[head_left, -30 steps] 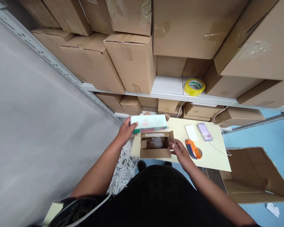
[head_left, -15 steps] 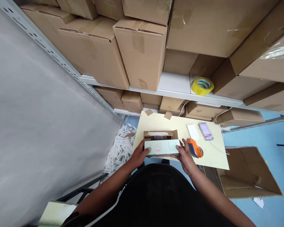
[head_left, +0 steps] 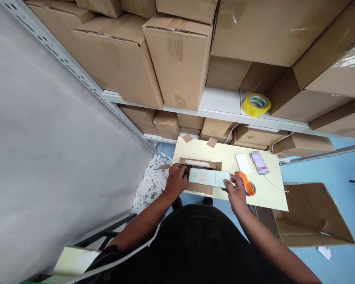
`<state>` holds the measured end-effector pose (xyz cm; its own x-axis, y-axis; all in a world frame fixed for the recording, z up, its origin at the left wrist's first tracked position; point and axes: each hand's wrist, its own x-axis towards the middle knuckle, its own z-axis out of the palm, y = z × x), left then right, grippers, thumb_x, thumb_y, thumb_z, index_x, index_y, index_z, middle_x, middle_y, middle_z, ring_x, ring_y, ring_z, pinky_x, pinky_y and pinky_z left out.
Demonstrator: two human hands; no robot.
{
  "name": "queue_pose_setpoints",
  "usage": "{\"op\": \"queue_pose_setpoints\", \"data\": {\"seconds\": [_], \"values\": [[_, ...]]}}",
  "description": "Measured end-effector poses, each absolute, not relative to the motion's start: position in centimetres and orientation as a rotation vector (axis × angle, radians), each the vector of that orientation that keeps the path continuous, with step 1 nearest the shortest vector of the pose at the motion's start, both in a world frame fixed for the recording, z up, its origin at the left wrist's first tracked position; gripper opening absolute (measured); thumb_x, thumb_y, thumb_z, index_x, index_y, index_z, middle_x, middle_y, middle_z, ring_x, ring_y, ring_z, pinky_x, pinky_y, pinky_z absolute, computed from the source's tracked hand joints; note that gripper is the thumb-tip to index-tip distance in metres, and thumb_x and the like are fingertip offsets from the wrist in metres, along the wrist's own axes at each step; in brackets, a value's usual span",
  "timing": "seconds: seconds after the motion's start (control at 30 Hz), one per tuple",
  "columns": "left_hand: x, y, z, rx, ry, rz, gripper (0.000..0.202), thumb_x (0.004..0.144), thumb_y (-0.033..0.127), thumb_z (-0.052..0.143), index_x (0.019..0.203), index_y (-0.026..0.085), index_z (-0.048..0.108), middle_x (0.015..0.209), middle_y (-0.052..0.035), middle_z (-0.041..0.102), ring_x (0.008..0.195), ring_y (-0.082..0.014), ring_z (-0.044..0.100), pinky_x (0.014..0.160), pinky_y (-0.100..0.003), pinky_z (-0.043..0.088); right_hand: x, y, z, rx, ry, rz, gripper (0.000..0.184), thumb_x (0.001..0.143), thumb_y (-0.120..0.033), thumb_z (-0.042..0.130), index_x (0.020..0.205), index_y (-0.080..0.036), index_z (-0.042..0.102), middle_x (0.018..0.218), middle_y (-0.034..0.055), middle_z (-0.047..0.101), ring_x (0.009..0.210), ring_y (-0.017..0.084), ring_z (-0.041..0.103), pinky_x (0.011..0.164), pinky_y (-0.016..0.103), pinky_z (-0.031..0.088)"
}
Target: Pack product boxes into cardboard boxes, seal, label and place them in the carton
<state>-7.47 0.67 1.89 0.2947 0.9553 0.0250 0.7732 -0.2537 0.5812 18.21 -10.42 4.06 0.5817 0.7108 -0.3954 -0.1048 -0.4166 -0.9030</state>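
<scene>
A pale green, long narrow box (head_left: 208, 178) with red print lies level over an open brown cardboard box (head_left: 199, 189) on the table. My right hand (head_left: 236, 191) grips the green box at its right end, thumb on top and fingers behind. My left hand (head_left: 176, 179) has let go of the green box and is closed at the left end of the cardboard box, fingers curled over its edge. Its fingertips are partly hidden. Just right of my right hand lies an orange and blue tape dispenser (head_left: 245, 183).
The cream table (head_left: 269, 197) also bears a white card (head_left: 242, 163), a blurred phone (head_left: 258, 162) on a cable and cardboard scraps. A shelf with cartons (head_left: 177, 67) and yellow tape (head_left: 256, 105) rises behind. Paper shreds (head_left: 148, 189) lie left; a large open carton (head_left: 313, 213) stands right.
The green box has shifted right relative to the cardboard box, carried by my right hand. My left hand has moved off its left end onto the cardboard box's left end.
</scene>
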Motion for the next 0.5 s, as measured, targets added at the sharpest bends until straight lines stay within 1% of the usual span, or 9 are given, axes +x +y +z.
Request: {"op": "queue_pose_setpoints", "data": {"seconds": [0.1, 0.17, 0.23, 0.33, 0.5], "values": [[-7.6, 1.4, 1.6, 2.032, 1.63, 0.458, 0.056, 0.084, 0.02, 0.064, 0.138, 0.016, 0.054, 0.136, -0.0193, 0.056, 0.129, -0.0353, 0.053, 0.112, -0.049, 0.043, 17.4, -9.9, 3.4, -1.824, -0.565, 0.921, 0.061, 0.076, -0.057, 0.077, 0.123, -0.022, 0.06, 0.12, 0.0065, 0.067, 0.095, 0.022, 0.069, 0.083, 0.039, 0.061], [-8.0, 1.8, 1.4, 1.94, 1.643, 0.395, 0.055, 0.087, 0.022, 0.06, 0.141, 0.015, 0.05, 0.131, -0.0188, 0.063, 0.122, -0.0333, 0.06, 0.104, -0.045, 0.047, 16.7, -9.4, 3.1, -1.849, -0.595, 0.896, 0.061, 0.076, -0.06, 0.076, 0.121, -0.022, 0.058, 0.119, 0.0067, 0.068, 0.094, 0.022, 0.068, 0.083, 0.037, 0.06], [-8.4, 2.1, 1.3, 1.87, 1.645, 0.379, 0.045, 0.09, 0.02, 0.055, 0.135, 0.017, 0.054, 0.123, -0.0158, 0.069, 0.114, -0.0303, 0.065, 0.098, -0.041, 0.049, 16.2, -8.8, 2.9, -1.857, -0.618, 0.89, 0.059, 0.078, -0.063, 0.074, 0.117, -0.022, 0.057, 0.117, 0.0064, 0.068, 0.093, 0.021, 0.068, 0.08, 0.035, 0.059], [-9.0, 2.3, 1.2, 1.82, 1.672, 0.421, 0.028, 0.093, 0.018, 0.049, 0.119, 0.02, 0.061, 0.112, -0.0118, 0.073, 0.105, -0.0272, 0.069, 0.093, -0.037, 0.05, 15.9, -8.3, 3.1, -1.845, -0.654, 0.871, 0.057, 0.079, -0.065, 0.071, 0.115, -0.022, 0.056, 0.112, 0.0052, 0.068, 0.09, 0.021, 0.068, 0.078, 0.033, 0.058], [-9.8, 2.0, 0.2, 1.616, 1.732, 0.488, 0.019, 0.092, 0.015, 0.048, 0.101, 0.021, 0.063, 0.1, -0.0086, 0.074, 0.099, -0.0246, 0.069, 0.087, -0.033, 0.052, 16.4, -9.2, 3.7, -1.833, -0.656, 0.837, 0.058, 0.075, -0.064, 0.075, 0.112, -0.023, 0.059, 0.104, 0.0025, 0.067, 0.086, 0.02, 0.066, 0.076, 0.034, 0.057]]}}
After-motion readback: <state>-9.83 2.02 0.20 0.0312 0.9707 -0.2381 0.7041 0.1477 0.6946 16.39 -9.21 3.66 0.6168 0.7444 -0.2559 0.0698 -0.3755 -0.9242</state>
